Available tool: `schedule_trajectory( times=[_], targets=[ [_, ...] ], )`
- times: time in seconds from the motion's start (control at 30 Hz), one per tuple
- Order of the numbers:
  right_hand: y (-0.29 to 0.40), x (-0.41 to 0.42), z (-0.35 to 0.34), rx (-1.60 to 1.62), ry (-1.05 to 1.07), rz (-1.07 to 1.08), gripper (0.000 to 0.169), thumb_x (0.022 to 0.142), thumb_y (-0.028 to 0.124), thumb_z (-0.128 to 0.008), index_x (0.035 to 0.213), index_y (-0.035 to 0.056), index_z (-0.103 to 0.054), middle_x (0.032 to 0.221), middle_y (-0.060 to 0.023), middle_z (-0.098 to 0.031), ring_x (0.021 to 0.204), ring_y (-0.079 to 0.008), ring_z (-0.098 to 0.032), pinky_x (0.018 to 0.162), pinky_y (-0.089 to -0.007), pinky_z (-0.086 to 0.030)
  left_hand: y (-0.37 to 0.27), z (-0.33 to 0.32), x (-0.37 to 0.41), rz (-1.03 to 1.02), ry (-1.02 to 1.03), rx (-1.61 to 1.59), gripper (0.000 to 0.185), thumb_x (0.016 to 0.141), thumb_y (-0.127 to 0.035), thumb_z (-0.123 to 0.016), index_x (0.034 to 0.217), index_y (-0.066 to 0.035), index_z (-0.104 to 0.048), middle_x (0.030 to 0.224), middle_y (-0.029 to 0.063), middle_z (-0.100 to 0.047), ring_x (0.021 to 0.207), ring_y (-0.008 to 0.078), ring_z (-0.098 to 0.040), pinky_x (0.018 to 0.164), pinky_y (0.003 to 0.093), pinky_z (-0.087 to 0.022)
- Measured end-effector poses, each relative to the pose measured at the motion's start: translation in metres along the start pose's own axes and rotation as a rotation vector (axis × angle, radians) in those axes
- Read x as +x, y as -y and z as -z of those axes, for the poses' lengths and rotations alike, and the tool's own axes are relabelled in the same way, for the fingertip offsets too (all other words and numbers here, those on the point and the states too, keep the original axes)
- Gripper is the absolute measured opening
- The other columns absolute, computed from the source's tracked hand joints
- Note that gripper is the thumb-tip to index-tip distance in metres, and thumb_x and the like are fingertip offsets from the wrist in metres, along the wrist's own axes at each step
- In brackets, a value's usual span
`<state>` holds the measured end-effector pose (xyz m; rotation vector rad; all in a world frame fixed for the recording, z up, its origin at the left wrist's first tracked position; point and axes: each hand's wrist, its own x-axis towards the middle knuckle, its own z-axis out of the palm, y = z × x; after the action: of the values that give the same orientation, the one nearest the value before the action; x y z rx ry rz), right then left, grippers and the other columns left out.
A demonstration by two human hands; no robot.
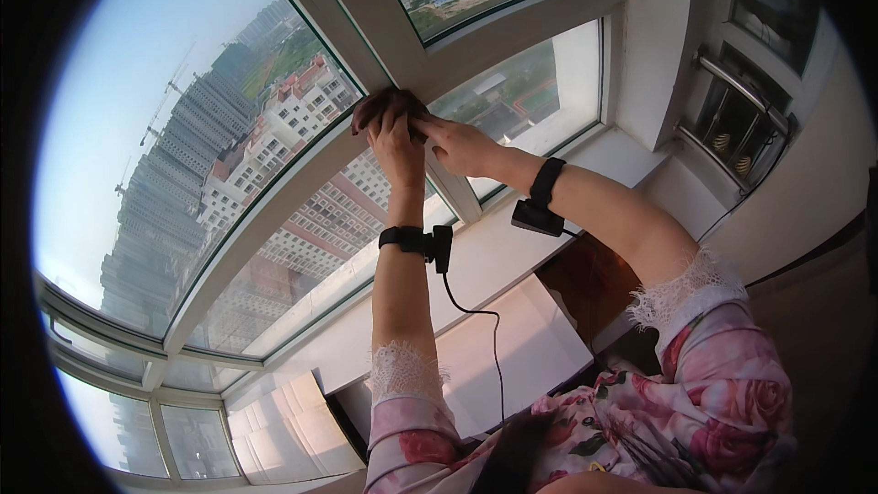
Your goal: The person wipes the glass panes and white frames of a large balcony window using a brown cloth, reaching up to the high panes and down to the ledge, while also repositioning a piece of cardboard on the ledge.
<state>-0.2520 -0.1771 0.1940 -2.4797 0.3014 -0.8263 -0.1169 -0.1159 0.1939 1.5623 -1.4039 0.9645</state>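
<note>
Both my arms reach up to the window frame, where its bars meet. My left hand lies with its fingers over a dark brown cloth, which is bunched against the frame. Beside it on the right, my right hand touches the cloth's right edge with extended fingers; its thumb is apart from them. Which fingers press or grip the cloth is partly hidden. Each forearm wears a black strap with a small black device, and a cable hangs from each.
Below the window runs a white sill. A white panel or box top lies nearer my body, with a cardboard-like sheet at the lower left. Metal rails stand by the right wall. Tall buildings show through the glass.
</note>
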Motion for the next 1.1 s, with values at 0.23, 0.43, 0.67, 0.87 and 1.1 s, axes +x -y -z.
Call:
schedule_trajectory(
  times=[0.23, 0.43, 0.67, 0.87, 1.1],
  targets=[
    [0.018, 0.004, 0.028, 0.229, -0.409, 0.283, 0.057, 0.090, 0.011, -0.055, 0.143, 0.0057, -0.036, 0.144, -0.0245, -0.039, 0.124, -0.0407, -0.049, 0.102, -0.0422, -0.043, -0.035, 0.014, 0.040, 0.064, -0.238, -0.077, 0.031, 0.079, -0.005, -0.065, 0.109, -0.003, -0.068, 0.122, 0.0135, -0.061, 0.117, 0.0358, -0.050, 0.102, 0.0448, -0.039],
    [0.011, 0.025, 0.085, 0.275, -0.394, 0.206, 0.054, 0.093, 0.018, -0.053, 0.143, 0.0064, -0.037, 0.150, -0.0241, -0.031, 0.126, -0.0429, -0.045, 0.100, -0.0442, -0.044, -0.063, -0.004, 0.108, 0.007, -0.105, 0.123, 0.040, 0.083, -0.008, -0.065, 0.123, -0.005, -0.060, 0.155, 0.0212, -0.022, 0.134, 0.0465, -0.031, 0.106, 0.0511, -0.036],
    [-0.006, 0.078, 0.130, 0.249, -0.232, 0.405, 0.053, 0.094, 0.022, -0.053, 0.142, 0.0037, -0.042, 0.151, -0.0274, -0.028, 0.133, -0.0405, -0.040, 0.107, -0.0438, -0.039, -0.048, -0.001, 0.158, 0.010, -0.144, 0.406, 0.051, 0.085, -0.011, -0.064, 0.135, -0.008, -0.053, 0.158, 0.0230, -0.009, 0.140, 0.0501, -0.022, 0.102, 0.0517, -0.044],
    [0.033, 0.119, 0.177, 0.326, -0.278, 0.466, 0.058, 0.094, 0.027, -0.052, 0.145, 0.0040, -0.036, 0.152, -0.0279, -0.027, 0.138, -0.0418, -0.033, 0.111, -0.0459, -0.034, -0.047, 0.035, 0.260, 0.039, -0.114, 0.585, 0.057, 0.087, -0.009, -0.059, 0.142, -0.009, -0.043, 0.158, 0.0241, -0.009, 0.142, 0.0473, -0.020, 0.100, 0.0500, -0.047],
    [0.052, 0.149, 0.228, 0.369, -0.362, 0.482, 0.058, 0.095, 0.029, -0.052, 0.145, 0.0058, -0.037, 0.151, -0.0254, -0.031, 0.137, -0.0400, -0.036, 0.110, -0.0462, -0.035, -0.070, 0.046, 0.343, 0.103, -0.152, 0.691, 0.064, 0.087, -0.018, -0.063, 0.144, -0.004, -0.038, 0.155, 0.0287, -0.013, 0.140, 0.0507, -0.020, 0.103, 0.0506, -0.045]
  ],
)
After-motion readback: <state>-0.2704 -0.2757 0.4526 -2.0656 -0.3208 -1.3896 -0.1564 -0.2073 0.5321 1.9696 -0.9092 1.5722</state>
